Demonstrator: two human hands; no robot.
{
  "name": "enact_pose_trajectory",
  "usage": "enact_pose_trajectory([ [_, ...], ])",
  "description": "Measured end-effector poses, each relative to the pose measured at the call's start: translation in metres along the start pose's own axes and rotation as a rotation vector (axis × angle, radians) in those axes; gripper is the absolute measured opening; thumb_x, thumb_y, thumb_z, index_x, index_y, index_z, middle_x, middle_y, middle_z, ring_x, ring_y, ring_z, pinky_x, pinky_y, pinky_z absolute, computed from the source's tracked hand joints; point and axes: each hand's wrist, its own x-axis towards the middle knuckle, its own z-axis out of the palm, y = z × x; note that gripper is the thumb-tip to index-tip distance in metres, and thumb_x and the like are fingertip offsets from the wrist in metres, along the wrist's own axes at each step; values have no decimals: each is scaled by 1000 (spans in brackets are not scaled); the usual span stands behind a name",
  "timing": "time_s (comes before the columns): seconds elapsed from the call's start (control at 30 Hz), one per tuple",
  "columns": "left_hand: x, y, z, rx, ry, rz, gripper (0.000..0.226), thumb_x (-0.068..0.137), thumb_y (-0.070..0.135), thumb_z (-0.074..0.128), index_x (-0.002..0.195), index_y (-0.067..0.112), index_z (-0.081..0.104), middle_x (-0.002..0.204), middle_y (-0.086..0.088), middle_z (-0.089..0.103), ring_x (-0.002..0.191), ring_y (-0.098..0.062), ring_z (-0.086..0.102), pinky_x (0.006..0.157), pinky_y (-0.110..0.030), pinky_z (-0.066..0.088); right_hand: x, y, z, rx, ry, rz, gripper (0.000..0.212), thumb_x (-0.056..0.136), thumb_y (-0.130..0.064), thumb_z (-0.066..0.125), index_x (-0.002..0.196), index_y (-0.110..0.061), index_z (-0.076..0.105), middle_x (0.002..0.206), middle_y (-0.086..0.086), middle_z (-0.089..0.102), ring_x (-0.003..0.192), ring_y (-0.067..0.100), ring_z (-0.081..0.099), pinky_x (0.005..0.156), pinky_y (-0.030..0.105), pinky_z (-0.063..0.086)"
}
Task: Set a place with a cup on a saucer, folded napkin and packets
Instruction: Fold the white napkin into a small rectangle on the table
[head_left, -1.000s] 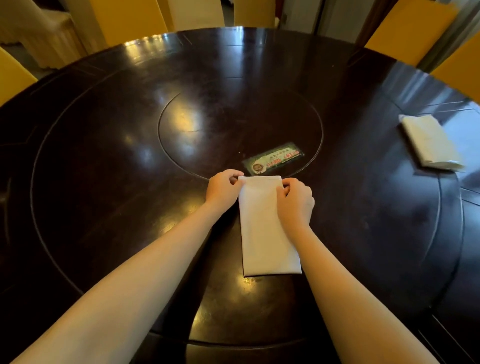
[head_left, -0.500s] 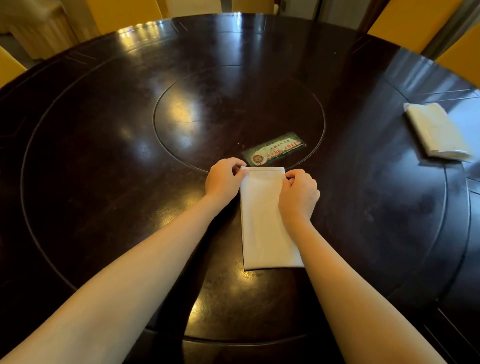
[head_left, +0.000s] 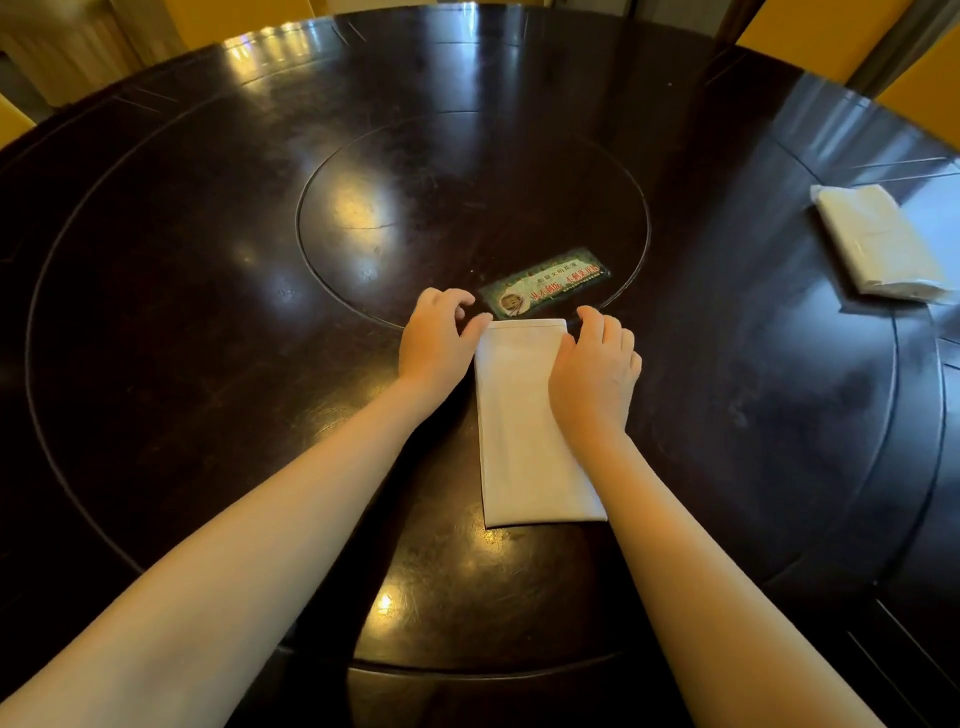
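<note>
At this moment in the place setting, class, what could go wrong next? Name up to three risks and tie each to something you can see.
1. Both the left hand and right hand rest by the far end of the folded napkin; lifting off carelessly could drag it crooked.
2. The polished table looks slick, so the napkin might slide.
3. The far edge sits close to the green card; a push forward could overlap it.

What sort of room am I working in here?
Probably a restaurant or banquet room: a large round dark table with an inset centre disc, yellow-covered chairs around it, and a printed card.
</note>
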Motion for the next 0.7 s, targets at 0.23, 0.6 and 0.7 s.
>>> enact_pose_trajectory([
  [0.23,-49,13,8,366,-110,395,42,98,21,35,139,11,40,149,-9,37,140,-24,29,116,-38,14,-6,22,-18,-91,0,-31,47,96,-8,34,143,-8,30,153,11,28,143,25,17,117,45,7],
  [0.6,-43,-8,41,586,-306,181,56,97,42,10,149,20,5,159,4,-2,145,-11,-8,114,-45,-10,-11,25,21,-341,-346,-352,57,99,-40,9,149,-13,4,159,5,1,146,19,-5,114,41,-12],
  [0.7,-44,-10,41,589,-284,181,57,97,44,10,149,22,6,159,5,-1,145,-10,-8,115,-47,-9,-11,25,22,-350,-330,-353,58,98,-42,8,149,-13,6,159,5,2,146,19,-4,115,41,-10],
])
